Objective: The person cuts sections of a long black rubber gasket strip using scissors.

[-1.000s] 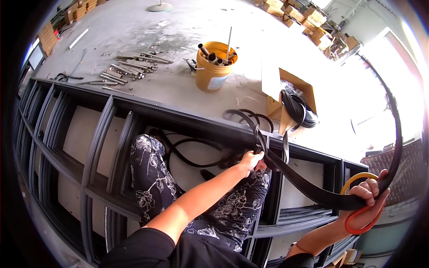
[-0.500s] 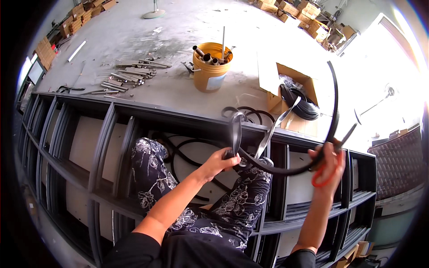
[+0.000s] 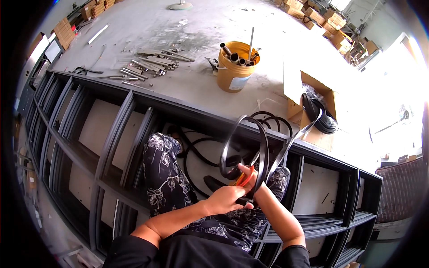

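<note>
A long, flat, glossy black flexible strip (image 3: 263, 147) is grasped low down by the left hand (image 3: 225, 200), whose fingers are closed on it. By the right hand (image 3: 254, 179), a pair of scissors with orange-red and yellow handles (image 3: 244, 177) is gripped just beside it; the blades appear to be pointed up and away from the body. The strip is held above the dark floral trousers (image 3: 163, 172), inside the far edge of the dark grey barred frame (image 3: 115, 129). Its long axis is bent into a tall loop, arched toward that far edge, and another glossy length is slanted up and right toward the black coiled roll (image 3: 322, 117) in the open cardboard box (image 3: 321, 138). Beyond the frame's far edge, a yellow plastic bucket (image 3: 228, 80) of metal tubes is stood on the grey floor (image 3: 134, 31); its white label (image 3: 239, 83) cannot be read.
</note>
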A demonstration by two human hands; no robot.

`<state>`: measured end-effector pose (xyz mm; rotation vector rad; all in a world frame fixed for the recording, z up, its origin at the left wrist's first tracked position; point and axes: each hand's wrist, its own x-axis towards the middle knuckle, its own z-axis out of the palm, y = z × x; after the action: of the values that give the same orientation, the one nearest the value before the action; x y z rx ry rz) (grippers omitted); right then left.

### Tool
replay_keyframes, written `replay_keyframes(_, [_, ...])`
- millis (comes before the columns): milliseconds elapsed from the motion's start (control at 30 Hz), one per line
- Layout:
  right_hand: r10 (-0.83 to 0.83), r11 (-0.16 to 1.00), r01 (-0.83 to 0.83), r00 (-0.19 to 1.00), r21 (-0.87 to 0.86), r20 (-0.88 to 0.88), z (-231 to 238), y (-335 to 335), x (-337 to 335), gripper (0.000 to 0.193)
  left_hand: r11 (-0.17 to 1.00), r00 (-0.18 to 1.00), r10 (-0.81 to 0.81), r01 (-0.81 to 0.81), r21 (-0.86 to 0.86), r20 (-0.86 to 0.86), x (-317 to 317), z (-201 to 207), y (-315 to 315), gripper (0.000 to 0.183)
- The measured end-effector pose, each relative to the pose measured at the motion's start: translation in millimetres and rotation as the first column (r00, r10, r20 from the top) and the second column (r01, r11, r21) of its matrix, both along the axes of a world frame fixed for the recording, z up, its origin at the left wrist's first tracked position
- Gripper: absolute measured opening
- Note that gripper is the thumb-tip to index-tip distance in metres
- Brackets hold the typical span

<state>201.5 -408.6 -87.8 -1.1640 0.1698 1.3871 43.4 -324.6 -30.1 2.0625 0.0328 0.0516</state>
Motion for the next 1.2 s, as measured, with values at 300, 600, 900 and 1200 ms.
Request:
replay_keyframes(300, [-0.107,0.985,0.114,0.993,0.129,-0.059,29,-12,-3,0.045,0.493,0.732,0.551,-0.673,-0.552,-0.401,-11,-41,57,0.043])
replay_keyframes(600, [0.032,0.991,-0.009,0.986,-0.137,0.163,65,-36,4,0.057,0.253,0.647,0.585,-0.718,-0.648,-0.489,45,-47,87,0.015])
replay_keyframes(900, [0.102,0.834,0.044,0.967,-0.55,0.233,126,-153,113,0.027,0.437,0.556,0.799,-0.277,-0.856,0.228,-33,134,207,0.04])
replay_keyframes(1200, [0.646,0.147,0.987,-0.144,0.063,0.75,141,-350,288,0.025,0.623,0.62,0.697,-0.276,-0.732,0.359,-58,184,184,0.04])
